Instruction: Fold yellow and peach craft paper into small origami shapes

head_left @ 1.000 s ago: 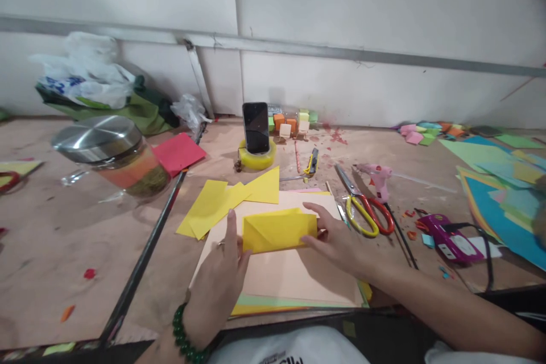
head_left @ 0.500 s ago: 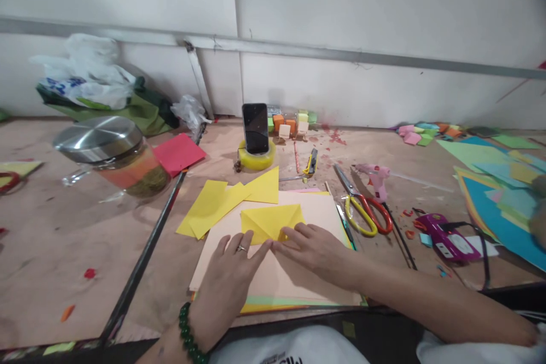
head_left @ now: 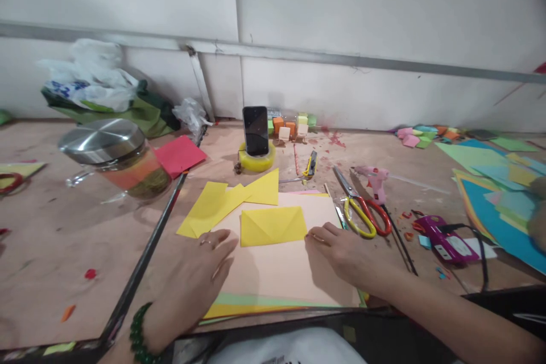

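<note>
A folded yellow paper (head_left: 273, 226) with diagonal creases lies flat on a stack of pale pink sheets (head_left: 273, 281). My left hand (head_left: 200, 270), wearing a ring and a green bead bracelet, rests just left of it with fingers spread and nothing held. At the other side, my right hand (head_left: 336, 247) has slightly bent fingers on the stack, their tips at the folded paper's right edge; I cannot tell whether they touch it. More yellow paper pieces (head_left: 217, 205) overlap the stack's upper left corner.
Scissors (head_left: 360, 205), a pink glue gun (head_left: 375, 179) and a purple device (head_left: 447, 239) lie to the right. Behind the stack, a phone (head_left: 256, 131) leans in a yellow tape roll (head_left: 258, 162) near a cutter (head_left: 311, 165). A lidded glass jar (head_left: 140, 176) stands left.
My hands have drawn apart from the folded paper's lower edge, the left one moving left and down, the right one moving right. The paper now lies uncovered.
</note>
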Available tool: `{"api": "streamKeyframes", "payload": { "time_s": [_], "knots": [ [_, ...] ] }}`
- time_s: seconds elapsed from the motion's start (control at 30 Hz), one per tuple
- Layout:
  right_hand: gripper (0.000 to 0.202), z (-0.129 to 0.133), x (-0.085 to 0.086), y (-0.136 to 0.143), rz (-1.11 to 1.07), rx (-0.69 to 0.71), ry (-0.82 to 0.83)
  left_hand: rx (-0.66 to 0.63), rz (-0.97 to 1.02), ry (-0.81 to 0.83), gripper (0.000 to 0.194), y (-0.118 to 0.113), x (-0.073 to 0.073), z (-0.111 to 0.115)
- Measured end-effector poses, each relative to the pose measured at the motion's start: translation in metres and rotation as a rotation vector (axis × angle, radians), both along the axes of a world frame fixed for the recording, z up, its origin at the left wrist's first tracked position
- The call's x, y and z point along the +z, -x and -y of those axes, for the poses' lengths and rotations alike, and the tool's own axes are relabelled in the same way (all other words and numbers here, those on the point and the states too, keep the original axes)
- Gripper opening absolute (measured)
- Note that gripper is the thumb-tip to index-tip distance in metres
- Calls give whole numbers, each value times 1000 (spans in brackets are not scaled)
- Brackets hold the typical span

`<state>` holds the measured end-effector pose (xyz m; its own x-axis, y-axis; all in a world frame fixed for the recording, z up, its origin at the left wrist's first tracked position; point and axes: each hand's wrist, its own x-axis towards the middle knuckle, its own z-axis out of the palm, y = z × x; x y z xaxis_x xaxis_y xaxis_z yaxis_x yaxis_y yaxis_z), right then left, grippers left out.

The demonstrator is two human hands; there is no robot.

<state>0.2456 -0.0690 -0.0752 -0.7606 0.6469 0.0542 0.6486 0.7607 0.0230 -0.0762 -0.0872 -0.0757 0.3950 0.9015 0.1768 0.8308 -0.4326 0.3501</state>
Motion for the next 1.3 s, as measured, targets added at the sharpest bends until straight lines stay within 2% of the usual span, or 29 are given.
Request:
{"api": "streamKeyframes", "payload": {
  "time_s": [0.03, 0.13, 0.2, 0.27, 0.33, 0.4, 0.43, 0.5, 0.57, 0.67, 0.77, 0.9, 0.97, 1.07, 1.17, 1.3],
  "knots": [
    [28, 1, -1, 0, 13, -7, -7, 39, 90, 56, 36, -2, 1, -5],
    [26, 2, -1, 3, 66, -2, -37, 193, 341, 233, 64, -13, 2, -20],
    [25, 3, -2, 5, 73, 1, -52, 214, 460, 320, 70, -23, 2, -28],
    [25, 3, -2, 7, 60, -11, -58, 189, 536, 363, 61, -32, 3, -33],
    [25, 4, 0, 8, 22, -21, -60, 153, 543, 337, 41, -37, 4, -33],
    [26, 5, 5, 9, -95, -50, -103, 87, 450, 184, 19, -39, 9, -30],
    [25, 5, 10, 10, -183, -67, -166, 39, 373, 49, 16, -39, 13, -27],
    [24, 6, 21, 13, -345, -75, -364, -90, 196, -286, 20, -39, 21, -21],
    [29, 5, 32, 19, -400, -22, -554, -242, 31, -569, 24, -41, 27, -16],
    [28, -1, 35, 30, -331, 110, -624, -372, -130, -744, 24, -49, 27, -12],
    [17, -13, 22, 40, -257, 232, -540, -385, -218, -689, 22, -55, 16, -14],
    [12, -25, 6, 46, -138, 301, -309, -409, -259, -481, 13, -51, 2, -21],
    [7, -28, 7, 47, -76, 263, -108, -455, -188, -379, 24, -45, -3, -24],
    [21, -32, 17, 48, -70, 217, 191, -512, -84, -273, 39, -38, -6, -25],
    [23, -41, 26, 48, -173, 194, 404, -508, -38, -248, 30, -34, -6, -25],
    [13, -58, 28, 46, -366, 100, 671, -501, -9, -241, 23, -32, 0, -25]
  ]
}}
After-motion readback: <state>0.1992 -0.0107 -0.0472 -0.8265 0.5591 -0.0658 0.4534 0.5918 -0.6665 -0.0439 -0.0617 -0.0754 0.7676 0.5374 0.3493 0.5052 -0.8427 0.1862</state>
